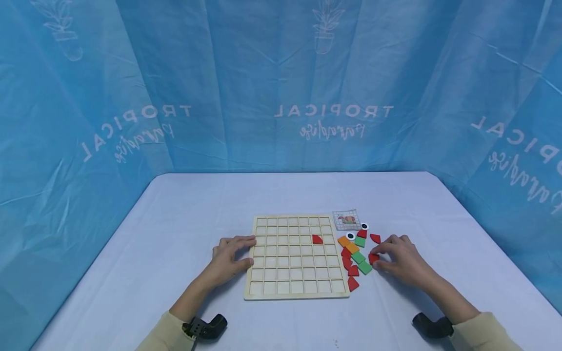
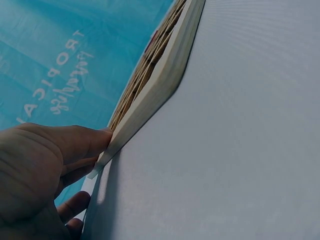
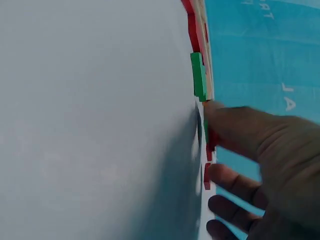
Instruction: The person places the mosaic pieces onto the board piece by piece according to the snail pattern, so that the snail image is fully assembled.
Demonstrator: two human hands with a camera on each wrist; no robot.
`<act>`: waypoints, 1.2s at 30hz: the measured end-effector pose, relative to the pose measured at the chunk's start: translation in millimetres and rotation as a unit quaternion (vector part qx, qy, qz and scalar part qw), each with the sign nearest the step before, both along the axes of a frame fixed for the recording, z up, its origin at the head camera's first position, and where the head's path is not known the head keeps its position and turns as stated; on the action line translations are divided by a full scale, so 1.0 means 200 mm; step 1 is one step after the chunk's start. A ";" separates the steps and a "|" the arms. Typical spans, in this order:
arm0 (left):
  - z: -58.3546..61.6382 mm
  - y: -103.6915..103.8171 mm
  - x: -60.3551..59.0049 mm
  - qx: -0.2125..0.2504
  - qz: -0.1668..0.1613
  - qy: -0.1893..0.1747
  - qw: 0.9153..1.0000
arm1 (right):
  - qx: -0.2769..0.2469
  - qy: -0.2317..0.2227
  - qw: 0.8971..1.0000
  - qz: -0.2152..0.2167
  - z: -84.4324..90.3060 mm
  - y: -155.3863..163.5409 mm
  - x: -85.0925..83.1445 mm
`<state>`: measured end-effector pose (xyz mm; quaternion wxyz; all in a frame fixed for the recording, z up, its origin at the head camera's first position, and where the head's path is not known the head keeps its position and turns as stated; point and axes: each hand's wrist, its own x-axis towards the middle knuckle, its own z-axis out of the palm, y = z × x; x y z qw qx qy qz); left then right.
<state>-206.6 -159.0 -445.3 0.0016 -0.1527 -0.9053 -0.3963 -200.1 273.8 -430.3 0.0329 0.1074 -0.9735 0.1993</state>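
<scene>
A wooden grid board [image 1: 283,287] lies on the table, with one red quarter-round piece [image 1: 317,239] in a cell right of its middle. The left hand [image 1: 229,254] touches the board's left edge with spread thumb and fingers; in the left wrist view the thumb [image 2: 90,140] meets the rim. To the right of the board, the right hand [image 1: 403,258] pinches a red piece [image 1: 373,258] between thumb and forefinger. In the right wrist view the thumb partly hides that piece, and a green piece [image 3: 198,76] stands out nearby.
Beside the board's right edge lie loose orange [image 1: 352,248], green [image 1: 365,267] and red pieces [image 1: 353,284]. White discs with black centres [image 1: 350,236] lie among them. A small gridded picture card [image 1: 347,220] is by the board's far right corner. Blue printed cloth [image 1: 281,136] surrounds the table.
</scene>
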 end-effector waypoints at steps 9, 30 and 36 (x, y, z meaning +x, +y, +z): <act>0.00 0.01 -0.01 0.000 0.004 0.007 1.000 | -0.028 -0.006 0.999 0.021 0.04 -0.18 -0.05; 0.00 0.01 -0.01 0.003 0.006 -0.012 1.000 | 0.012 0.046 0.996 0.074 -0.01 -0.56 -0.19; 0.00 0.00 -0.01 0.005 0.003 -0.012 1.000 | 0.016 0.037 0.997 0.073 -0.01 -0.58 -0.19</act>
